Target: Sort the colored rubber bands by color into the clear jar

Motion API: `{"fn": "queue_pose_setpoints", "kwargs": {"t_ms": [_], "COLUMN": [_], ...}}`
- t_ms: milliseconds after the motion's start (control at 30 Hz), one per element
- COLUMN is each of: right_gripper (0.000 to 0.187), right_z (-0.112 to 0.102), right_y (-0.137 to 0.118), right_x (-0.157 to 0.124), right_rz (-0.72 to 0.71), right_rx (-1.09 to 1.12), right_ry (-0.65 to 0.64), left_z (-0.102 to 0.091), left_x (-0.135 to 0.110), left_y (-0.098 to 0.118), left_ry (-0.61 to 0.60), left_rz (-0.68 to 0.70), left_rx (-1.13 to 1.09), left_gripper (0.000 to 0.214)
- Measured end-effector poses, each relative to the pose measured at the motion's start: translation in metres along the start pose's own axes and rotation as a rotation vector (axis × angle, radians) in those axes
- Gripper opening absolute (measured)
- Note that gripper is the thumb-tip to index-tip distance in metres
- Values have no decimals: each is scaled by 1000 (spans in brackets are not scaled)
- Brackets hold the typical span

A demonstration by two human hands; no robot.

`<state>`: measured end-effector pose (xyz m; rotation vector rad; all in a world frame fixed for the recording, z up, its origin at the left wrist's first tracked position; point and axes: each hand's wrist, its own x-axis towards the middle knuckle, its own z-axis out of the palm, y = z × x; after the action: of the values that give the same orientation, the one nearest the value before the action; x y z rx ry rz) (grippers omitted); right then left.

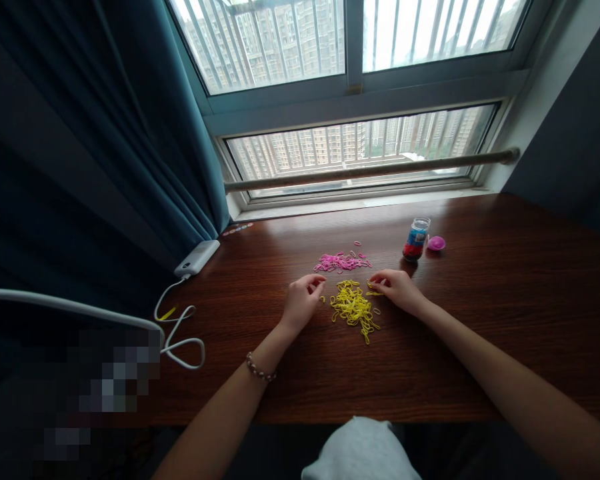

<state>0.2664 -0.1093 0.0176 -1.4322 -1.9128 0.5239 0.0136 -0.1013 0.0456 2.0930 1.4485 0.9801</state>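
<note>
Small yellow rubber bands [353, 303] lie in a loose heap on the brown table, with a few strays around it. Behind them is a flatter spread of pink rubber bands [343, 262]. To the left of the yellow heap, my left hand [304, 301] has its fingers curled together near a stray band; what they hold, if anything, is too small to make out. My right hand [399, 288] is on the heap's right side, thumb and fingertips pinched on a yellow rubber band [369, 285]. Another yellow band lies just under those fingertips.
A clear jar [416, 240] with a blue and red label stands behind my right hand, beside a pink lid [437, 243]. A white power strip [197, 259] with a looping cable lies at the table's left edge. A blue curtain [180, 147] and a window are beyond.
</note>
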Motion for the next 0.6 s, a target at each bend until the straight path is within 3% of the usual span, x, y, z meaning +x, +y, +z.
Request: {"fn": "queue_pose_setpoints", "kwargs": {"t_ms": [133,233,367,600], "right_gripper": [9,8,8,16], "right_z": [-1,-2,0,4], "right_y": [0,-1,-5,-18], "right_x": [-1,-1,-2,-3], "right_rz": [-54,-71,-93,-169], "right_rx": [-92,-140,-164,124], "right_ry": [-12,-34,-26,-60], "left_z": [-3,-1,2,6], "left_x": [3,3,3,3], "left_y": [-11,-14,-16,-17], "left_ry": [-87,-197,-225,-193], "left_rz": [-87,-101,-93,-60], "left_rx": [234,296,322,207], "left_gripper": [16,10,10,11]}}
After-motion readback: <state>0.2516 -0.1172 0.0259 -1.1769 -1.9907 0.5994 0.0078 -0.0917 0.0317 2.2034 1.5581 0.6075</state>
